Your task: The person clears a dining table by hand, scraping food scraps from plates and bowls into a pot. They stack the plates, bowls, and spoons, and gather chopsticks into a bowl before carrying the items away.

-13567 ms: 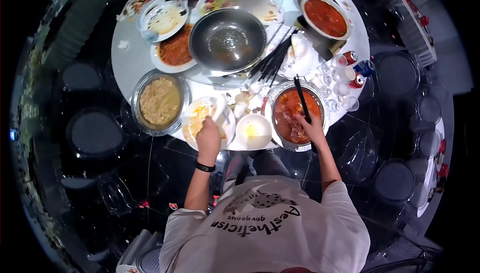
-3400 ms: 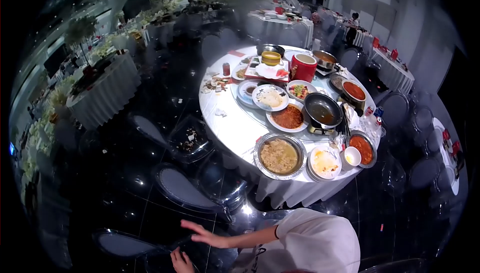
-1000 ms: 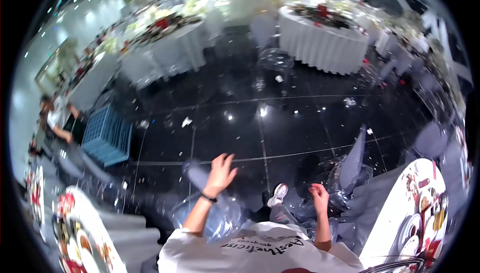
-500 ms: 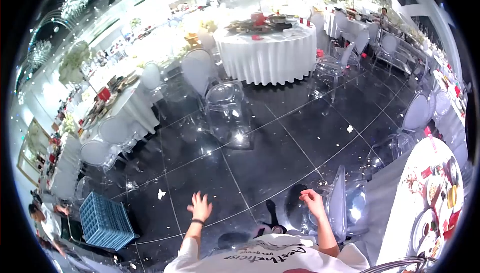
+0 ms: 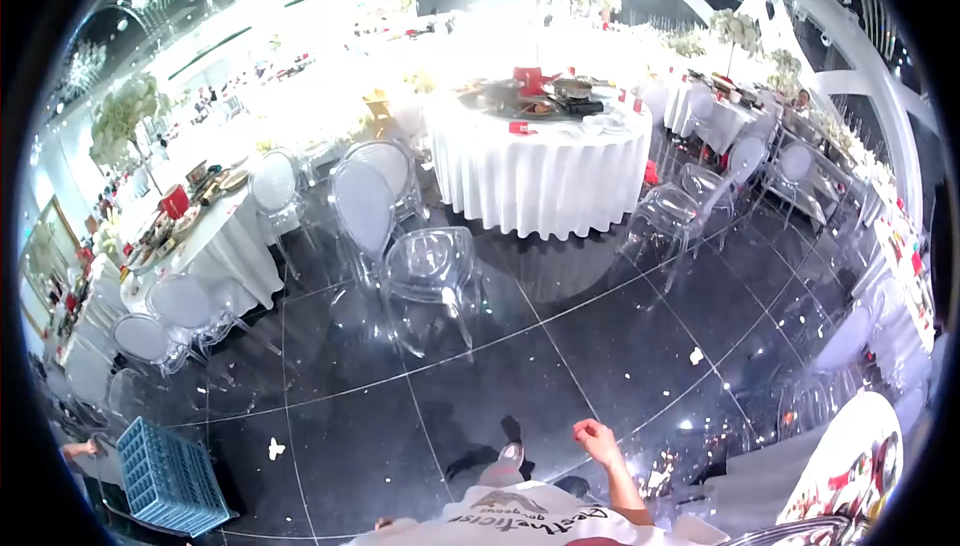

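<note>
I have the right hand [image 5: 598, 440] out in front of the white shirt [image 5: 540, 502], fingers loosely bent and nothing held in them, above the dark tiled floor [image 5: 350, 416]. The left hand [image 5: 383, 523] reaches me only as a sliver at the lower edge, beside the shirt, so I cannot tell whether it is spread or closed. A pale shoe [image 5: 512, 453] shows on the floor between the two. Near the right hand, pale litter [image 5: 660, 470] lies scattered on the tiles, and beyond it, low on my right, stands the nearest bench [image 5: 840, 436], white, with red and dark clutter on it; the lens bends that edge badly, and I'd take the clutter for used tableware, though I can't swear to it.

Low on my left a blue crate [image 5: 170, 476] of open lattice sits tilted in my view, with a co-worker's hand [image 5: 80, 449] near it, at the rim of the picture. A white scrap [image 5: 276, 448] lies on the floor to the right of the crate. Ahead, well apart from both hands, a clear chair [image 5: 435, 271] stands in front of a round bench [image 5: 540, 181] draped in pleated white cloth, with a red box [image 5: 529, 81] and dark dishes on top
</note>
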Tool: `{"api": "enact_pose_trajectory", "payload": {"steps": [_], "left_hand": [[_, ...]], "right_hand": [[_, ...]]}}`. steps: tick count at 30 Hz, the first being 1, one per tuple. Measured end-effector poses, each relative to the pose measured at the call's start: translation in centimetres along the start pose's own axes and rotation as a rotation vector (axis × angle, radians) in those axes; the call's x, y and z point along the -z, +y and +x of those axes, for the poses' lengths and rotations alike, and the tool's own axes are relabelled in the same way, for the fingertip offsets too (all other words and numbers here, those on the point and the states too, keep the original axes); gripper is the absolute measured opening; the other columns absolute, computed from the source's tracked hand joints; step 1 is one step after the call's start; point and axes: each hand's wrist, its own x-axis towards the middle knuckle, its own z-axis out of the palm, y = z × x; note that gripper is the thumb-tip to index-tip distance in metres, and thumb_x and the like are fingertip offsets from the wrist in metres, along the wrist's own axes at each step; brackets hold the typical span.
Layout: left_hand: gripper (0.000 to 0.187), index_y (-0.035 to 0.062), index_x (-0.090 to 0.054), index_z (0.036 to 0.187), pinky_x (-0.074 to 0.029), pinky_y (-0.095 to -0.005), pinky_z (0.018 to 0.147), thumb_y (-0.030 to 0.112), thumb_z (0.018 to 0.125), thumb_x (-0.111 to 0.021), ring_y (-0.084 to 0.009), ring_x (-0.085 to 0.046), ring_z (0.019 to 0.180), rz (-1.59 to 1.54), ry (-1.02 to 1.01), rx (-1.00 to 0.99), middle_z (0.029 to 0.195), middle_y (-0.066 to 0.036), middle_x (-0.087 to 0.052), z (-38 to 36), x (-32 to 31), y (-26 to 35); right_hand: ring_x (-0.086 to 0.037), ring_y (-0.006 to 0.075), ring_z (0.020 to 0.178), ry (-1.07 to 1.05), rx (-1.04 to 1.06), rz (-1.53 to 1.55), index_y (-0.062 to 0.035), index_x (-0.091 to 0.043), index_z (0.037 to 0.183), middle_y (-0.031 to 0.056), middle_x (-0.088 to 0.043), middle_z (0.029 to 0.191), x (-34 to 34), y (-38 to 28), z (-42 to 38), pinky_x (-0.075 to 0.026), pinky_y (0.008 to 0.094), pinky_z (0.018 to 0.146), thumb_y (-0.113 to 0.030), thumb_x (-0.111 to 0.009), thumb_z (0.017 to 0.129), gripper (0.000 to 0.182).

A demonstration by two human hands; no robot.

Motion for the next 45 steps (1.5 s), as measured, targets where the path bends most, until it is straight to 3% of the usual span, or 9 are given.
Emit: {"api": "enact_pose_trajectory", "payload": {"steps": [3, 6, 8, 13, 18, 29, 39, 43, 45], "left_hand": [[0.037, 0.0175, -0.066, 0.109, -0.043, -0.0484, 0.093, 0.038, 0.08, -0.058, -0.0347, -0.051, 0.114, 0.075, 0.093, -0.082, 0.121, -0.014, -0.056, 7.7, 11.3, 6.1], [0.041, 0.0138, -0.067, 0.109, -0.044, -0.0473, 0.093, 0.041, 0.08, -0.057, -0.0365, -0.052, 0.111, -0.245, 0.428, -0.111, 0.12, -0.017, -0.055, 9.2, 29.6, 18.1], [0.043, 0.02, -0.062, 0.115, -0.038, -0.0644, 0.09, 0.041, 0.078, -0.058, -0.0305, -0.037, 0.127, -0.315, 0.461, -0.212, 0.129, -0.009, -0.045, 15.8, 37.0, 25.8], [0.042, 0.0127, -0.058, 0.113, -0.037, -0.0688, 0.087, 0.035, 0.079, -0.062, -0.0362, -0.028, 0.129, -0.36, 0.806, -0.618, 0.136, -0.013, -0.035, 17.8, 50.9, 44.9], [0.038, 0.0165, -0.059, 0.112, -0.035, -0.0684, 0.088, 0.034, 0.078, -0.064, -0.0354, -0.024, 0.133, -0.365, 0.769, -0.796, 0.139, -0.012, -0.032, 16.6, 54.7, 56.8], [0.046, 0.0122, -0.053, 0.124, -0.045, -0.0499, 0.089, 0.041, 0.088, -0.051, -0.0382, -0.053, 0.11, 0.04, 0.533, -0.526, 0.123, -0.022, -0.053, 17.8, 55.8, 73.7], [0.046, 0.0094, -0.057, 0.117, -0.041, -0.0488, 0.096, 0.033, 0.078, -0.062, -0.0409, -0.041, 0.121, 0.07, 0.203, -0.143, 0.134, -0.022, -0.04, 29.5, 54.7, 85.3], [0.046, 0.0084, -0.059, 0.115, -0.039, -0.0483, 0.099, 0.029, 0.075, -0.067, -0.042, -0.036, 0.125, -0.105, 0.371, -0.163, 0.139, -0.022, -0.035, 35.3, 60.8, 99.5], [0.048, 0.0067, -0.058, 0.115, -0.037, -0.0496, 0.1, 0.024, 0.072, -0.071, -0.0423, -0.035, 0.126, -0.295, 0.678, -0.487, 0.139, -0.026, -0.034, 36.0, 66.6, 111.2]], "right_hand": [[-0.063, 0.0117, 0.084, -0.033, 0.069, -0.213, -0.0033, -0.061, 0.108, 0.0052, -0.068, 0.09, 2.5, -7.6, 7.5, -0.05, 0.0262, 0.076, -0.018, -0.064, 0.086, 0.027], [-0.063, 0.0116, 0.086, 0.023, 0.149, -0.181, -0.0037, -0.062, 0.108, 0.0071, -0.068, 0.091, 6.1, -12.2, 12.5, -0.05, 0.0266, 0.077, -0.016, -0.062, 0.087, 0.024], [-0.064, 0.013, 0.086, 0.056, 0.135, -0.201, -0.0041, -0.063, 0.106, 0.0078, -0.069, 0.09, 8.8, -12.6, 15.8, -0.05, 0.0274, 0.077, -0.017, -0.063, 0.086, 0.024], [-0.067, 0.018, 0.085, 0.055, 0.011, -0.3, -0.0045, -0.064, 0.103, 0.01, -0.069, 0.09, 16.6, -8.8, 24.0, -0.052, 0.0301, 0.077, -0.021, -0.066, 0.082, 0.026], [-0.066, 0.015, 0.083, 0.039, 0.027, -0.273, -0.0031, -0.064, 0.103, 0.0091, -0.069, 0.089, 26.6, -3.4, 34.4, -0.051, 0.0284, 0.076, -0.019, -0.067, 0.082, 0.026], [-0.063, 0.0119, 0.086, 0.22, 0.032, -0.063, -0.0041, -0.064, 0.105, 0.0054, -0.068, 0.09, 47.2, 0.1, 49.7, -0.049, 0.026, 0.078, -0.014, -0.064, 0.083, 0.024], [-0.06, 0.0102, 0.085, 0.162, -0.153, 0.186, -0.0078, -0.061, 0.111, 0.0008, -0.065, 0.092, 65.3, 5.8, 60.6, -0.048, 0.0256, 0.07, -0.027, -0.062, 0.087, 0.03], [-0.062, 0.0108, 0.084, 0.343, -0.223, 0.066, -0.0057, -0.062, 0.107, 0.0025, -0.067, 0.089, 76.1, 1.2, 65.7, -0.049, 0.0256, 0.072, -0.026, -0.062, 0.085, 0.029], [-0.062, 0.0111, 0.083, 0.405, -0.229, 0.033, -0.005, -0.063, 0.106, 0.0036, -0.068, 0.089, 81.1, 0.5, 67.9, -0.049, 0.0258, 0.074, -0.026, -0.063, 0.085, 0.029]]}}
